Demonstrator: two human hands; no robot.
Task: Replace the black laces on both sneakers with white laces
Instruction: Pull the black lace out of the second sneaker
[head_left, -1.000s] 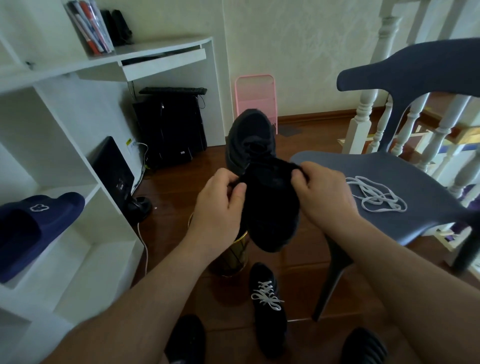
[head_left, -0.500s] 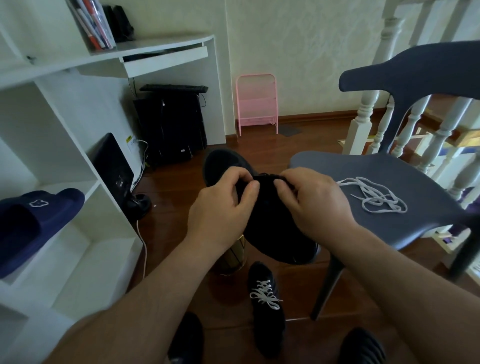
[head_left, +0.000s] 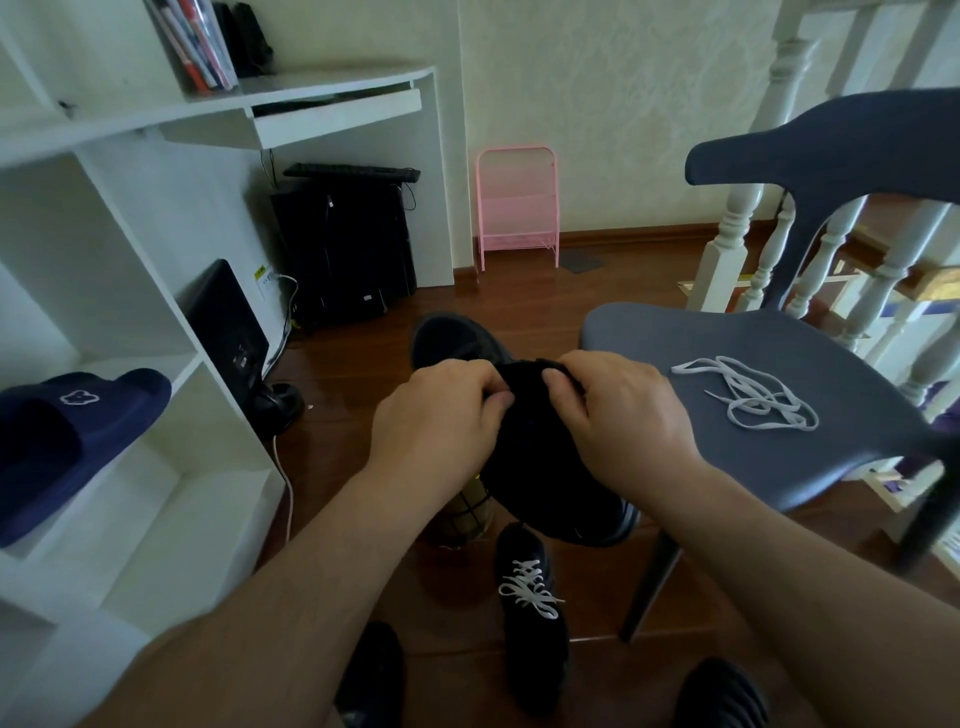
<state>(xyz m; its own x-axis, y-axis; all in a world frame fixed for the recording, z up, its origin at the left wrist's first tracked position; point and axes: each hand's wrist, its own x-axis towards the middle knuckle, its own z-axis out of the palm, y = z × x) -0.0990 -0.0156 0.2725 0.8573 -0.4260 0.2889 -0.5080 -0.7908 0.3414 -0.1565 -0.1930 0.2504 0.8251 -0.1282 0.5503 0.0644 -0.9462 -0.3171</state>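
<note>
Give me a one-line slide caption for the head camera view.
Both hands hold a black sneaker above a relaced sneaker on the floor; white lace waits on the chair.

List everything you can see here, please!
held sneaker: 1, black, in both hands above the floor
floor sneaker: 1, black with white laces, on the floor below the hands
loose lace: 1, white, on the chair seat
chair: 1, grey-blue, right
slipper: 1, navy, on the shelf at left
shelf: 1, white, left
desk: 1, white, back left
computer: 1, black, under the desk
keyboard: 1, black, on the computer
rack: 1, pink, by the wall
railing: 1, white, behind the chair
left hand: grip on the held sneaker
right hand: grip on the held sneaker
</note>
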